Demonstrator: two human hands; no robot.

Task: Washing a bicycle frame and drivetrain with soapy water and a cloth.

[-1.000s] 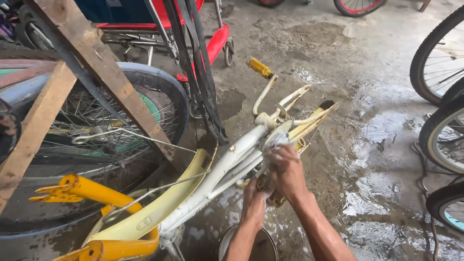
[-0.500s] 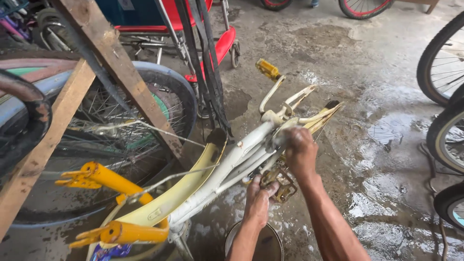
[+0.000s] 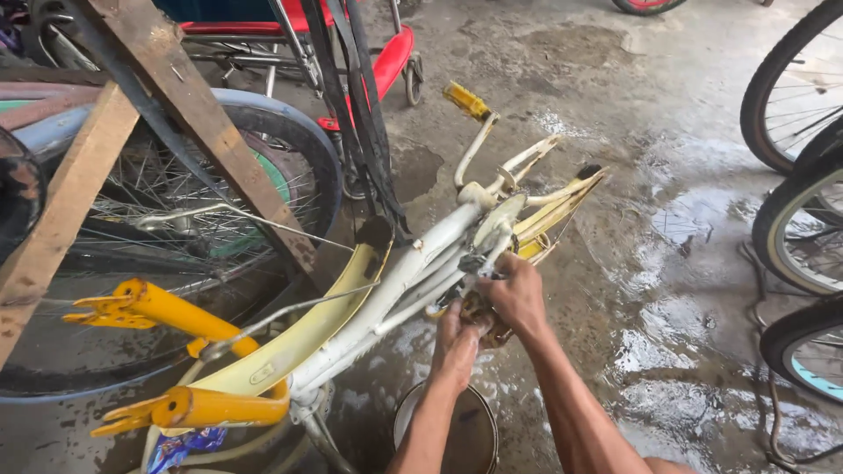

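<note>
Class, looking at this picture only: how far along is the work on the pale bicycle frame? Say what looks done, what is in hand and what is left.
Done: the cream bicycle frame lies stripped of wheels on the wet floor. In hand: the left hand and right hand work together at the crank area under the frame. Left: the yellow pedal, yellow fork and mudguard remain attached.

Wet concrete floor (image 3: 702, 290) bears puddles, perhaps a round tin (image 3: 470, 439).
</note>
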